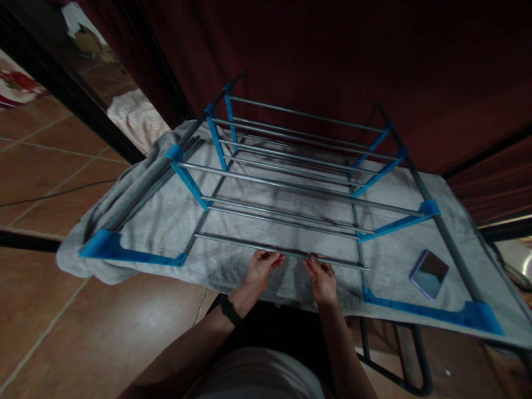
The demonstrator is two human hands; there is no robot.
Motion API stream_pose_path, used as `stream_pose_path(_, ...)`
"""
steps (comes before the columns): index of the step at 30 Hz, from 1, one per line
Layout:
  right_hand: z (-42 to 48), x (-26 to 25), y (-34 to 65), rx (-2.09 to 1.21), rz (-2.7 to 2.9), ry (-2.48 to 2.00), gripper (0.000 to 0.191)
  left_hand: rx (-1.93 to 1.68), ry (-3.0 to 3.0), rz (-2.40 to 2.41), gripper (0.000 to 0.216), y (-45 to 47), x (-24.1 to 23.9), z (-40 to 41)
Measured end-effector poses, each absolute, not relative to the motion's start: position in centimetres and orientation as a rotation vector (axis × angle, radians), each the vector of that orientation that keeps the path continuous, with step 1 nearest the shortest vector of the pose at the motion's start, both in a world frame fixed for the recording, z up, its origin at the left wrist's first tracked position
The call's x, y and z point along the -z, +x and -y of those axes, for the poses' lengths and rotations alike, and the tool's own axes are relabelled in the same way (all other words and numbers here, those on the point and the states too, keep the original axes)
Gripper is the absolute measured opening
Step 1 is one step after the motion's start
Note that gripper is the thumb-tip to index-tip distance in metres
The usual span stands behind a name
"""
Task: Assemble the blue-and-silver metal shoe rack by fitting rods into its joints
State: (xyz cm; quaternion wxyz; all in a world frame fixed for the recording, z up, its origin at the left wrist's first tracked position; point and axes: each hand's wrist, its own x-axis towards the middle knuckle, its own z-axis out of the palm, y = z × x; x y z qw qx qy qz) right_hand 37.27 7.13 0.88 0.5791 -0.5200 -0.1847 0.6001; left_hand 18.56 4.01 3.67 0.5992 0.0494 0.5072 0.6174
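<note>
A loose-looking grey metal rod (236,241) lies crosswise at the near side of a rack of grey tubes and blue plastic brackets (189,185). My left hand (260,267) pinches the rod left of its middle, thumb and fingers closed. A short way to the right, my right hand (321,276) has its fingers closed on the same rod. Whether the rod's ends are fastened to the rack's low bars I cannot tell. The rack rests on its side, with several more crossbars behind the rod. Blue end pieces (135,252) stand at its near left and near right.
A grey blanket (162,233) covers the surface under the rack. Flat on it at the right lies a phone (429,274). Spare grey tubes (166,172) lie at the left. Dark red curtain (316,55) hangs behind. Tiled floor (58,316) shows at the left.
</note>
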Motion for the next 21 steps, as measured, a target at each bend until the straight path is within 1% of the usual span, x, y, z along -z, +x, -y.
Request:
stream_pose_path(7, -7.1, -1.9, 36.9, -1.436, 0.393, -1.203, 0.050, -1.443, 0.096, -1.172, 0.048, 18.7, -3.9, -4.1)
stream_pose_path(13, -6.9, -2.9, 35.6, -1.457, 0.348, -1.126, 0.046, -1.427, -0.010, -1.092, 0.053, 18.3, -4.6, -4.3)
stream_pose_path(21, -6.8, -2.3, 34.4, -1.495, 0.360, -1.151, 0.044, -1.429, 0.014, -1.105, 0.048, 18.5, -4.0, -4.5)
